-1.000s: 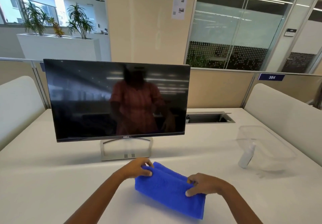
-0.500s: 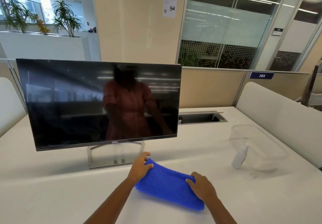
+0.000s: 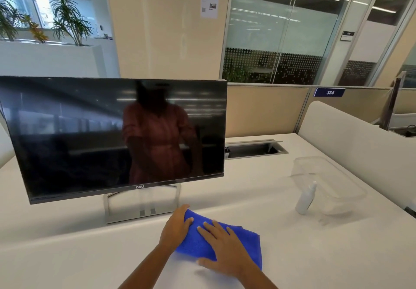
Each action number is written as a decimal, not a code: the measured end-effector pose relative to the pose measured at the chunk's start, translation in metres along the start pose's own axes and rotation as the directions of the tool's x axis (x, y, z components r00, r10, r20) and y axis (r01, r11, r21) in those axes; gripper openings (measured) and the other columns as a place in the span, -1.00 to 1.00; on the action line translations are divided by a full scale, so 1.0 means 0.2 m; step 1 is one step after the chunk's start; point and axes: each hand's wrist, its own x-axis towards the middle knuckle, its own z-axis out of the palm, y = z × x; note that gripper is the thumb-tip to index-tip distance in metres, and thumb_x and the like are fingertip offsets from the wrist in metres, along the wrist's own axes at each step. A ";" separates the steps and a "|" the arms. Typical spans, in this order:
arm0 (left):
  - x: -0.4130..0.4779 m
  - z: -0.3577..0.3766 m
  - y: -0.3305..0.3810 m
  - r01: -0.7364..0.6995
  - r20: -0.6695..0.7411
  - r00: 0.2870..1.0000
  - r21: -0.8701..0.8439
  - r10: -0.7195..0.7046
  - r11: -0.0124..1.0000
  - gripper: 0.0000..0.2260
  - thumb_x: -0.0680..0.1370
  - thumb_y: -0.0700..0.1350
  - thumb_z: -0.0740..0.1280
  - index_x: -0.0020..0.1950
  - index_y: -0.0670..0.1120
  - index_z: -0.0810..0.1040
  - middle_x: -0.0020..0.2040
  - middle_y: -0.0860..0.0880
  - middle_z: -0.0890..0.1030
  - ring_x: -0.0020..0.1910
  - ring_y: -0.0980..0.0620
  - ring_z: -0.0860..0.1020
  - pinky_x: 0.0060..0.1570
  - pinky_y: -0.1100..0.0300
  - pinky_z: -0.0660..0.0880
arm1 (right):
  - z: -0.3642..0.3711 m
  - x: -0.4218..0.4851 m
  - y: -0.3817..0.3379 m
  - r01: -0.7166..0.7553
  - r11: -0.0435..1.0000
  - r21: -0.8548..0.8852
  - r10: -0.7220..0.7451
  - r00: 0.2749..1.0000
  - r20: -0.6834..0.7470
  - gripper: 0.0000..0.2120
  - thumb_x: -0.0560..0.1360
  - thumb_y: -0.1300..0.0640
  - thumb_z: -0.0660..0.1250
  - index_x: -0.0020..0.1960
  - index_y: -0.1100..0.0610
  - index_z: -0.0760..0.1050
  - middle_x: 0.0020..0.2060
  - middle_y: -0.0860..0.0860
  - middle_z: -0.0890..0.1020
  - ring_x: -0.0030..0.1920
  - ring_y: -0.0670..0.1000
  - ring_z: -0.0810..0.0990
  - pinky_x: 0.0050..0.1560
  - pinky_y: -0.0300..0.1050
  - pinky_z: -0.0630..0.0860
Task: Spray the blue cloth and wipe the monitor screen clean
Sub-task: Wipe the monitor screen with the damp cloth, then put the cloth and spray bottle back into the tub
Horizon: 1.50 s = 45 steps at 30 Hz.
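A folded blue cloth (image 3: pixel 249 246) lies on the white desk in front of the monitor stand. My left hand (image 3: pixel 176 226) holds the cloth's far left corner, fingers curled over its edge. My right hand (image 3: pixel 222 250) lies flat on top of the cloth with straight fingers, pressing it down. The black monitor (image 3: pixel 90 135) stands behind, its dark screen off and reflecting a person. A small white spray bottle (image 3: pixel 306 198) stands upright to the right, touched by neither hand.
A clear plastic tub (image 3: pixel 337 183) sits just behind and right of the bottle. A cable hatch (image 3: pixel 254 148) is sunk into the desk behind the monitor's right edge. White padded dividers (image 3: pixel 360 144) border the desk on the right.
My right hand moved from gripping the cloth's right edge to lying flat on its top, toward the left hand. The view shifted left relative to the monitor.
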 end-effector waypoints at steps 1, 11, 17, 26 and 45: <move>0.00 0.00 0.00 0.004 -0.006 1.000 -0.005 -0.004 1.000 -0.64 0.60 -0.12 0.13 0.40 -0.08 0.23 0.39 -0.07 0.37 0.32 -0.02 0.38 0.29 0.16 0.31 | 0.01 0.01 0.00 -0.005 1.000 -0.027 0.006 1.000 0.028 -0.32 0.53 -0.22 0.11 0.52 -0.07 -0.12 0.53 -0.11 -0.07 0.53 -0.03 -0.14 0.49 0.08 -0.14; -0.11 -0.01 0.14 0.019 -0.206 0.976 -0.229 -0.068 0.973 -0.53 0.60 0.02 0.09 0.47 -0.12 0.13 0.45 -0.10 0.29 0.40 -0.07 0.31 0.37 0.06 0.25 | -0.14 0.01 -0.07 -0.206 0.845 0.494 0.354 0.907 -0.228 -0.61 0.60 0.08 0.11 0.43 0.02 0.25 0.27 -0.04 0.52 0.21 -0.02 0.51 0.19 -0.26 0.36; -0.12 0.00 0.37 0.037 -0.043 0.997 -0.461 -0.063 0.887 -0.56 0.57 0.10 0.13 0.37 -0.10 0.24 0.33 -0.11 0.45 0.23 -0.06 0.46 0.20 0.11 0.40 | -0.26 0.00 -0.09 -0.122 0.739 0.663 0.447 0.825 -0.347 -0.70 0.61 0.09 0.11 0.30 0.11 0.40 0.07 0.04 0.62 0.00 0.00 0.58 -0.12 -0.35 0.37; -0.07 0.00 0.59 -0.038 -0.096 0.995 -0.682 -0.038 0.730 -0.77 0.56 -0.14 0.23 0.20 -0.17 0.41 0.04 -0.13 0.58 -0.03 -0.03 0.57 -0.06 0.18 0.53 | -0.30 -0.05 -0.01 0.075 0.772 0.631 0.253 0.875 -0.414 -0.50 0.58 0.04 0.18 0.48 0.04 0.16 0.47 -0.09 0.18 0.46 -0.09 0.19 0.42 -0.20 0.22; 0.23 0.49 1.41 -0.009 0.022 0.998 -0.867 0.056 0.498 -0.77 0.55 0.05 0.22 0.10 -0.05 0.49 0.00 -0.02 0.62 -0.03 0.03 0.61 -0.17 0.21 0.58 | -0.75 -0.39 1.02 0.121 0.325 0.938 0.501 0.819 -0.280 -0.75 0.55 -0.03 0.22 0.06 0.11 0.53 -0.06 0.02 0.67 -0.08 -0.01 0.65 -0.14 -0.21 0.59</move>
